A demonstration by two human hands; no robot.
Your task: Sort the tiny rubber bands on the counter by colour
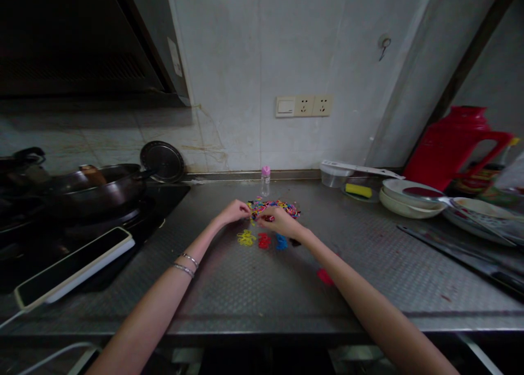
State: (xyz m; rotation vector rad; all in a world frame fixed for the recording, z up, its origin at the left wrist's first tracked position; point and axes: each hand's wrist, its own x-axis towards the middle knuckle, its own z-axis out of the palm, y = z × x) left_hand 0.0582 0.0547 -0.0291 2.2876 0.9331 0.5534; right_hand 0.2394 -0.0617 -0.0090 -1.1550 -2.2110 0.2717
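A loose heap of small multicoloured rubber bands lies on the metal counter, and both hands are at its near edge. My left hand has its fingers pinched together at the heap's left side; what is between them is too small to make out. Just to the right, my right hand reaches in with bent, closed fingertips, and their contents are unclear too. Nearer to me sit sorted piles: yellow rubber bands, red rubber bands and blue rubber bands. A dark pile is partly hidden by my right wrist.
Behind the heap stands a small clear bottle with a pink cap. A pinkish-red item lies beside my right forearm. Leftward are a phone and a pan; rightward, bowls, a yellow sponge and a red thermos.
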